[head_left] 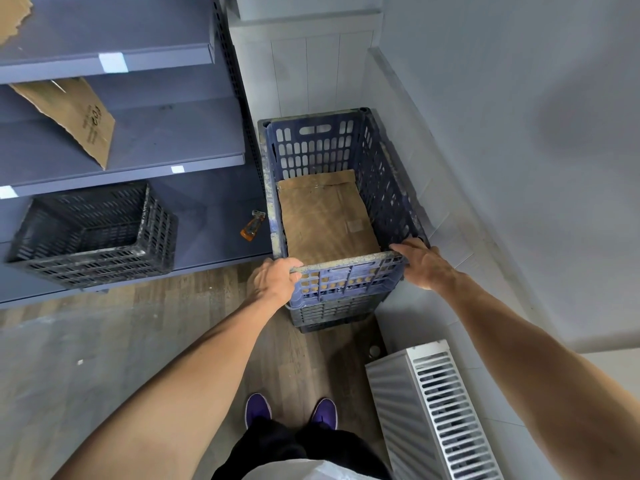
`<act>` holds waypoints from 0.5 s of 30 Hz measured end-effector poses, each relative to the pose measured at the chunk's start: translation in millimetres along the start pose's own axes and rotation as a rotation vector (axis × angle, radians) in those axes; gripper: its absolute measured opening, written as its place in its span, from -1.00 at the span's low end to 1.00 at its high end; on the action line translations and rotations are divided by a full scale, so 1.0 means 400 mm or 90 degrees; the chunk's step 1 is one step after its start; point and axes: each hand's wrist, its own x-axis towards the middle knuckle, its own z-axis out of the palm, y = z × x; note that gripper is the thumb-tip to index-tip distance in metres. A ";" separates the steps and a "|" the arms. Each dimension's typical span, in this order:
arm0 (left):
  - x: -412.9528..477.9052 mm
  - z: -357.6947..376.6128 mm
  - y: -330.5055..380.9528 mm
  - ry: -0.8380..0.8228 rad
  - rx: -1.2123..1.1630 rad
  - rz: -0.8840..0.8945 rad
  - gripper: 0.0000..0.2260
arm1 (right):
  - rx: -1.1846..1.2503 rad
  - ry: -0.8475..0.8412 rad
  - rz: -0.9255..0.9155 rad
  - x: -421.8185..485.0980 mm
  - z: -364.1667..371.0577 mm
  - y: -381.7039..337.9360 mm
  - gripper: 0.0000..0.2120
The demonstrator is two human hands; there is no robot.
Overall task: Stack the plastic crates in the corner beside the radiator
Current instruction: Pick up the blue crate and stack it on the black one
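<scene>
As both hands grip its near rim, a blue crate (332, 188) sits atop darker crates in the corner beside the radiator (436, 407)
Left hand (275, 277) and right hand (420, 263) clamp opposite corners; a crooked seating could tip the stack against the wall

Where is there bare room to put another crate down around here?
The bottom shelf is bare between the black crate and the orange tool. The wood floor in front of the shelves is open too. The corner is crowded: the blue crate, gripped by the left hand and right hand, sits on a stack, close to the radiator.
</scene>
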 end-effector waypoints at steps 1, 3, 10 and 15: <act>-0.002 -0.003 0.002 -0.001 0.002 -0.001 -0.76 | 0.000 0.002 0.003 -0.003 0.001 -0.001 -0.39; -0.008 -0.008 -0.003 -0.004 0.000 -0.001 -0.76 | 0.005 0.006 0.007 -0.011 0.006 -0.005 -0.38; -0.003 -0.021 -0.014 -0.002 -0.017 0.016 -0.78 | 0.018 -0.005 0.010 -0.026 0.005 -0.020 -0.36; -0.007 -0.031 -0.022 0.002 -0.010 0.023 -0.76 | 0.026 -0.016 0.003 -0.033 -0.003 -0.026 -0.38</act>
